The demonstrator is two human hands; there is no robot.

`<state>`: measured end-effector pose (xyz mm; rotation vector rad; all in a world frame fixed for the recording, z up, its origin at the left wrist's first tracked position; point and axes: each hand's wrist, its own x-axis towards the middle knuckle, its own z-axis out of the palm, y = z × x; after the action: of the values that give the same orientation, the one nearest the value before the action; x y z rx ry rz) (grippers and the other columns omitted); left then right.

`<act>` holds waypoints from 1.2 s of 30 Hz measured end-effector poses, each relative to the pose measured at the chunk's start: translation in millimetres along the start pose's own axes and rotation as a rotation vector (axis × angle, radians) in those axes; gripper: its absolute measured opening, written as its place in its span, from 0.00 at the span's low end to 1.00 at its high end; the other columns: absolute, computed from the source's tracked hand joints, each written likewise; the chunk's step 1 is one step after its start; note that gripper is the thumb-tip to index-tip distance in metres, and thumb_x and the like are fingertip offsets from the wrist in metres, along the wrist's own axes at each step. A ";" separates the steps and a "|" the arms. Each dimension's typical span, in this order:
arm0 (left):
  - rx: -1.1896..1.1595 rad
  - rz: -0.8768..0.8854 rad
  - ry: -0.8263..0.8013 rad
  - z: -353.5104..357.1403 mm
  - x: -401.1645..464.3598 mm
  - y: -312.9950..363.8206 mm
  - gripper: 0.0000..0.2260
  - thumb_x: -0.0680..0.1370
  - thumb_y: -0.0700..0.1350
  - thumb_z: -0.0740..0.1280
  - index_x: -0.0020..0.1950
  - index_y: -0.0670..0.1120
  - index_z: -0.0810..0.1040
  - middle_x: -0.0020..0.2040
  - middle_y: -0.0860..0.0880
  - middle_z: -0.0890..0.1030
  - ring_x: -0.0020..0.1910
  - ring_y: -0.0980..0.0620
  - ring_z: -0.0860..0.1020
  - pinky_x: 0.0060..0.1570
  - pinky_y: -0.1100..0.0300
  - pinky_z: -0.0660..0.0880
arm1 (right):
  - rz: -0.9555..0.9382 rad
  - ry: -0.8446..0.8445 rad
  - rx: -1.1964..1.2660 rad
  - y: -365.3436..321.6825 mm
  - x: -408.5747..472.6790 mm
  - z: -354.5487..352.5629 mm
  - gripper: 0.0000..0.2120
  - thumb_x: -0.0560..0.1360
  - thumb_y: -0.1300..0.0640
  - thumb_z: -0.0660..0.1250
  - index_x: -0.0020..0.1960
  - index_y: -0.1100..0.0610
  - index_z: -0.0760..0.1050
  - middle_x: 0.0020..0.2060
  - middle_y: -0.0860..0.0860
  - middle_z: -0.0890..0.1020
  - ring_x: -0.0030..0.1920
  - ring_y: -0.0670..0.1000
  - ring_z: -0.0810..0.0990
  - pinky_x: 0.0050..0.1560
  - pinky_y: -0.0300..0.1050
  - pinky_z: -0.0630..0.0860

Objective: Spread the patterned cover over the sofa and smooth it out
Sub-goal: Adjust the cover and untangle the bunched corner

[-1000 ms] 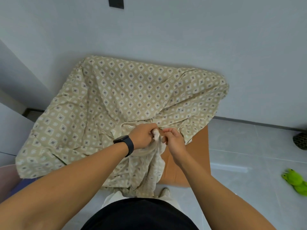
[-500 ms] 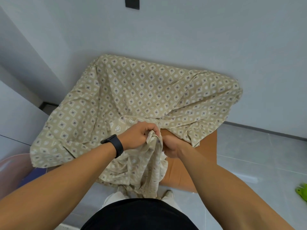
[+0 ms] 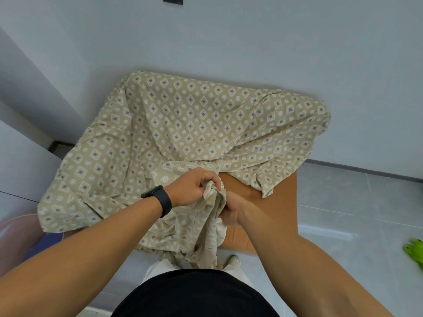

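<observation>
As both hands (image 3: 225, 208) bunch cover (image 3: 183, 124), more sofa (image 3: 272, 202) shows.

right hand (image 3: 231, 210) fingers: behind cover (image 3: 183, 124) | sofa (image 3: 270, 202): mostly covered

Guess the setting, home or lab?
Probably a home room: an orange-brown upholstered sofa against a plain pale wall, grey tiled floor, and a green plush toy lying on it.
</observation>
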<state>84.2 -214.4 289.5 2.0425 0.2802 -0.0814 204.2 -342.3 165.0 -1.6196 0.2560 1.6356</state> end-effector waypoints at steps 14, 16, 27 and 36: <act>0.401 -0.410 0.221 -2.2 32.6 -32.3 0.09 0.76 0.41 0.63 0.43 0.51 0.83 0.49 0.52 0.83 0.48 0.48 0.81 0.47 0.49 0.81 | -0.846 0.330 0.157 -11.9 -102.6 -12.5 0.13 0.63 0.61 0.62 0.27 0.53 0.59 0.25 0.48 0.59 0.29 0.46 0.55 0.29 0.40 0.55; 0.189 -0.408 0.221 6.0 51.1 -20.5 0.11 0.79 0.48 0.61 0.43 0.45 0.78 0.44 0.48 0.82 0.46 0.41 0.81 0.44 0.49 0.76 | -0.859 0.320 0.096 -4.4 -106.9 -10.7 0.15 0.63 0.62 0.62 0.25 0.51 0.58 0.25 0.47 0.58 0.29 0.46 0.54 0.30 0.41 0.54; -0.397 -0.945 -0.363 96.8 72.3 -29.0 0.40 0.76 0.76 0.57 0.79 0.51 0.69 0.77 0.45 0.71 0.73 0.47 0.71 0.76 0.48 0.66 | -0.947 0.351 -0.151 26.8 -125.7 -40.6 0.17 0.69 0.63 0.62 0.27 0.52 0.58 0.26 0.52 0.59 0.31 0.52 0.55 0.33 0.48 0.53; -0.450 -0.853 0.171 120.6 77.2 -35.2 0.13 0.84 0.44 0.60 0.40 0.46 0.71 0.34 0.47 0.72 0.31 0.48 0.70 0.31 0.57 0.66 | -0.694 0.425 -0.239 54.9 -123.4 -90.8 0.18 0.73 0.61 0.64 0.29 0.58 0.59 0.26 0.53 0.60 0.27 0.47 0.56 0.29 0.41 0.53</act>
<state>158.5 -292.3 188.6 1.3695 1.1534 -0.3347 218.9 -484.9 241.9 -1.9393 -0.2810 0.8125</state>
